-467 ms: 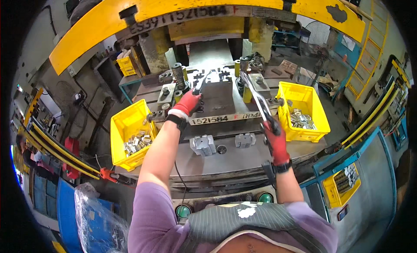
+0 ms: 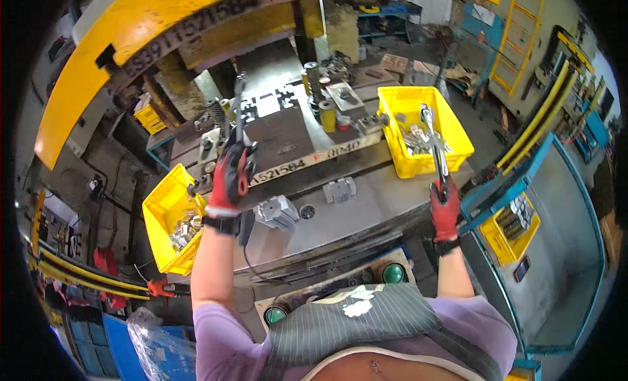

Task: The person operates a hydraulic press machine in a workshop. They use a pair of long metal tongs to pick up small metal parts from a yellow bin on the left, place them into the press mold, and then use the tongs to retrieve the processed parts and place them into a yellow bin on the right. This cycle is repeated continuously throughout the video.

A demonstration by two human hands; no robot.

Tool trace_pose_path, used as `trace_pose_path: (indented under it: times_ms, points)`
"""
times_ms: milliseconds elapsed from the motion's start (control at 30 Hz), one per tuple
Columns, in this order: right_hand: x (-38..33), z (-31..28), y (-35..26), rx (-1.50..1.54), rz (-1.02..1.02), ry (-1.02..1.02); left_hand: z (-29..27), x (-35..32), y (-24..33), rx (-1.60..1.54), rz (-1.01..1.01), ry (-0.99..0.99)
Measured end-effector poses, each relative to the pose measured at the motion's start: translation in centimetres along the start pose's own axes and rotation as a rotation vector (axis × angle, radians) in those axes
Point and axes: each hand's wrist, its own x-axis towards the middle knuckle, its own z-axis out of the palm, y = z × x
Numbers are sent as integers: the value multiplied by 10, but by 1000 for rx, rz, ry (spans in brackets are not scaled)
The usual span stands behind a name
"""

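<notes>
Red-gloved, my right hand (image 2: pixel 445 211) is closed round the handles of long silver tongs (image 2: pixel 438 155). Their tip lies over the right yellow bin (image 2: pixel 445 163), which holds loose metal parts (image 2: pixel 418 140); whether the jaws grip a part, I cannot tell. My left hand (image 2: pixel 226 178), also in a red glove and slightly blurred, grips dark long-nosed tongs (image 2: pixel 238 116). These point up and away, beside the left edge of the press die (image 2: pixel 281 133). Bright metal shapes (image 2: pixel 268 105) show at the die's far end.
A left yellow bin (image 2: pixel 157 207) of metal parts stands on the press bed. Two grey metal blocks (image 2: pixel 277 212) sit along its near side. Guide posts (image 2: pixel 311 83) flank the die. Green buttons (image 2: pixel 393 273) are on the panel before me. Overhead hangs a yellow press beam (image 2: pixel 85 86).
The head view has turned to the right. My right hand's tongs have swung from the die's right side to over the right bin. My left hand has drawn back from the die with its tongs.
</notes>
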Motion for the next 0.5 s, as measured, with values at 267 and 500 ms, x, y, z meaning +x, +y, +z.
trace_pose_path:
  times_ms: [267,500]
  points:
    - [-18,19,44,200,228,-66,-50,-143,68,-779,-767,329]
    - [-40,29,10,508,252,-136,-106,-225,57,-434,-715,774]
